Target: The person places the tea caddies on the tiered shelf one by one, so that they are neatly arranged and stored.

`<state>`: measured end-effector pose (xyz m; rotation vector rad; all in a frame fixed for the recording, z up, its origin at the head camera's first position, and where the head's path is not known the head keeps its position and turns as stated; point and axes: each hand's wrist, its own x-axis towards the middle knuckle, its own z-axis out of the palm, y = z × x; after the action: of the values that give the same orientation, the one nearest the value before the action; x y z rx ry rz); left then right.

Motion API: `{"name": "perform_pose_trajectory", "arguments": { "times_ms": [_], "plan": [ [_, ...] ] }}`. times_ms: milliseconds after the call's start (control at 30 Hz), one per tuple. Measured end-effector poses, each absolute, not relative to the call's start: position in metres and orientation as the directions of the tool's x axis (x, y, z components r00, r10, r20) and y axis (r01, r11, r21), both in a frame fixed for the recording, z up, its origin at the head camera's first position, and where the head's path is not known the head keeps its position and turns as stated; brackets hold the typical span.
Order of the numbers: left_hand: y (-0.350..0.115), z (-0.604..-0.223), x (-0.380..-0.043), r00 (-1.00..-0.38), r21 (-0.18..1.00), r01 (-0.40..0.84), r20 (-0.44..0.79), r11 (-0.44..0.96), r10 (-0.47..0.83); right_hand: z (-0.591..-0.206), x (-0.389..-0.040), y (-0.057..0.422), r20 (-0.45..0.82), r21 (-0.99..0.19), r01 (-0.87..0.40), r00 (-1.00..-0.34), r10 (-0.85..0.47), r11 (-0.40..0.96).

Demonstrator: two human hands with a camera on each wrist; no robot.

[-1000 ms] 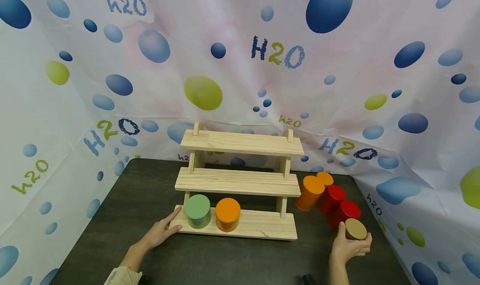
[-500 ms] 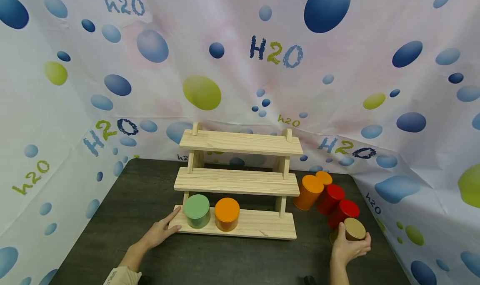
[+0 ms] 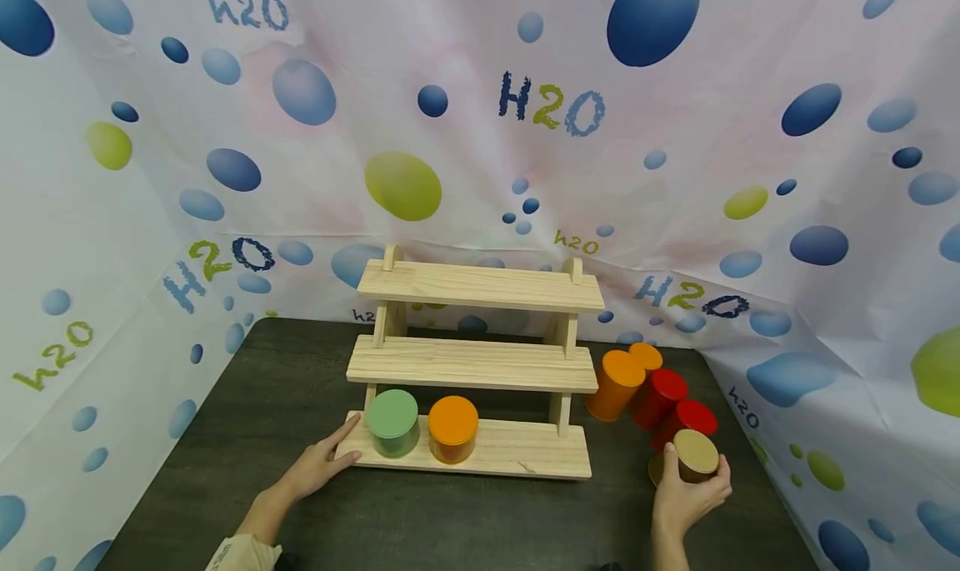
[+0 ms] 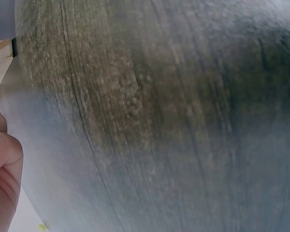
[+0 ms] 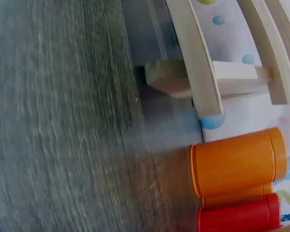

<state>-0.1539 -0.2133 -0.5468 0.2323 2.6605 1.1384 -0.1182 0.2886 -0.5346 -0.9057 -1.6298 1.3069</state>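
In the head view my right hand (image 3: 684, 496) holds a gold lidded canister (image 3: 696, 452), thumb on its left and fingers on its right. A second gold canister (image 3: 656, 469), mostly hidden, shows just behind the thumb. My left hand (image 3: 315, 468) grips the left end of the lowest board of a three-tier wooden display shelf (image 3: 517, 450), thumb and forefinger spread along it. Folded fingers of that hand (image 4: 5, 159) appear at the left wrist view's edge. On this board stand a green canister (image 3: 393, 423) and an orange canister (image 3: 453, 429).
Right of the shelf, two red canisters (image 3: 660, 396) and two orange canisters (image 3: 615, 385) stand close together on the dark table (image 3: 465, 525). The middle board (image 3: 472, 363) and top board (image 3: 480, 284) rise behind in steps. A patterned curtain (image 3: 480, 187) surrounds the table's back and sides.
My right hand has moved a little left with the gold canister, which now looks slightly raised and overlaps the nearer red canister more. My left hand has stayed on the shelf's end.
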Motion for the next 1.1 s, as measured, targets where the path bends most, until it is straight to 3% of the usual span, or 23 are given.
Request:
{"name": "perform_pose_trajectory", "arguments": {
  "times_ms": [200,433,1100],
  "plan": [
    [-0.213,-0.546,-0.153,-0.958,0.722,0.05,-0.16,0.69,0.237,-0.528,-0.117,0.278,0.212,-0.973,0.0,-0.413,0.886,0.232],
    [-0.213,-0.547,-0.154,-0.96,0.727,0.045,-0.158,0.685,0.231,-0.518,-0.119,0.264,0.221,-0.973,-0.048,-0.486,0.845,0.226],
    [-0.214,-0.548,-0.155,-0.961,0.722,0.043,-0.159,0.69,0.226,-0.493,-0.123,0.228,0.421,-0.905,-0.213,-0.578,0.698,0.37]
  ]
}}
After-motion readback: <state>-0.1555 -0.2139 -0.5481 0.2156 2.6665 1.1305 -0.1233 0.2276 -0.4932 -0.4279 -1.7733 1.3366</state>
